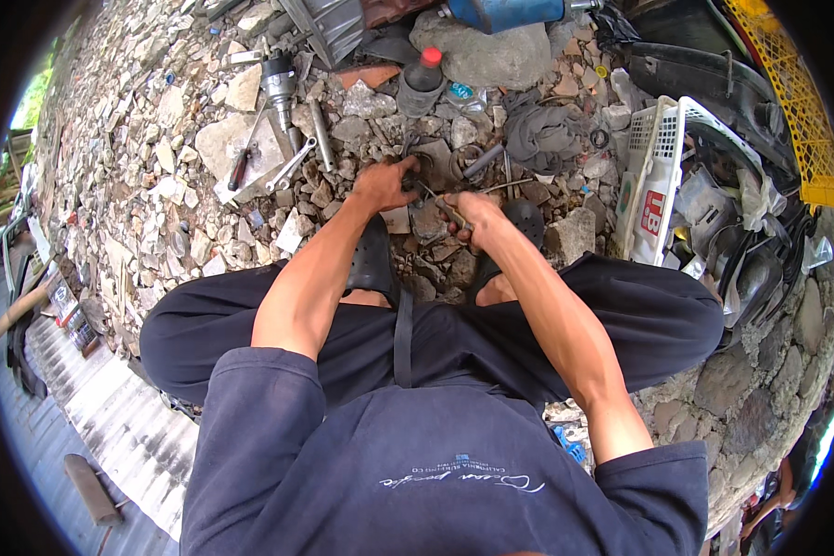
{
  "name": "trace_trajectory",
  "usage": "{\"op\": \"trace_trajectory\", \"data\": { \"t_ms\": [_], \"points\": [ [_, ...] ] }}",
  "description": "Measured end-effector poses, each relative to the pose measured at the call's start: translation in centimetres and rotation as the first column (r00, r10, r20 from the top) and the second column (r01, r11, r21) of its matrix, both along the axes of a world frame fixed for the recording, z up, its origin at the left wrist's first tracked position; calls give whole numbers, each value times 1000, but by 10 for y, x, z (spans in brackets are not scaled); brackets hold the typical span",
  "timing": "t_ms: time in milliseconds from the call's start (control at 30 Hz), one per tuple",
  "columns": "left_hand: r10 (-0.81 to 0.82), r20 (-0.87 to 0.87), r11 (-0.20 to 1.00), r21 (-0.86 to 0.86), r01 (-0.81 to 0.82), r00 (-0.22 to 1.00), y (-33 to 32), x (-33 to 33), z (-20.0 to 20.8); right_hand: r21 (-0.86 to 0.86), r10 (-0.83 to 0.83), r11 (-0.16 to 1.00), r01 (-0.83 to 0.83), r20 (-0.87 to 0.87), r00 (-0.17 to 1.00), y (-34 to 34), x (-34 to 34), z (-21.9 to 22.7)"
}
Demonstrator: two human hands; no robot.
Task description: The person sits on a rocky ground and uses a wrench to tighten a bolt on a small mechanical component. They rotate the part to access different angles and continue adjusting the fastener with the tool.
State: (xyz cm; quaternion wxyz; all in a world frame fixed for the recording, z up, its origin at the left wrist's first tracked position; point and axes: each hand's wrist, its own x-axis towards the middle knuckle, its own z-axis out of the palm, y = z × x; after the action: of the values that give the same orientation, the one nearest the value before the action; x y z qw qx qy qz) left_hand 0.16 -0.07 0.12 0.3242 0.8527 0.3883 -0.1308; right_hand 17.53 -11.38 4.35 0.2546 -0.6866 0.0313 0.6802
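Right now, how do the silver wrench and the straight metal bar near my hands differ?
The wrench has wider, shaped ends, while the bar looks plain throughout. The wrench slants with its far end to the right; the bar leans slightly left. Both look metallic and lie unheld.

Both hands (385,188) (477,217) — palms hidden

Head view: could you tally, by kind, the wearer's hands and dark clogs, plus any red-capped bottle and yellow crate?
Hands: 2 (left hand, right hand)
Dark clogs: 2
Red-capped bottle: 1
Yellow crate: 1
Total: 6
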Motion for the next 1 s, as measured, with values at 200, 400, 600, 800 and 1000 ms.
{"op": "trace_trajectory", "data": {
  "t_ms": [200,400,600,800,1000],
  "points": [
    [-41,9,996,78,40,999,0,-1,-7,197,288,904,-380,379,880,-14,-6,-7],
    [-29,39,998,61,26,999,0,-3,-9,-61,281,222,-973,960,3,-41,-8,17],
    [48,-26,998,-40,-49,999,-1,3,5,-203,197,198,-959,967,-164,-34,-20,14],
    [30,46,999,36,-32,998,0,-3,-11,-54,-70,996,71,17,997,6,-4,27],
    [37,34,998,48,-38,999,3,1,-9,313,218,877,-364,416,883,-13,9,-3]
  ]
}}
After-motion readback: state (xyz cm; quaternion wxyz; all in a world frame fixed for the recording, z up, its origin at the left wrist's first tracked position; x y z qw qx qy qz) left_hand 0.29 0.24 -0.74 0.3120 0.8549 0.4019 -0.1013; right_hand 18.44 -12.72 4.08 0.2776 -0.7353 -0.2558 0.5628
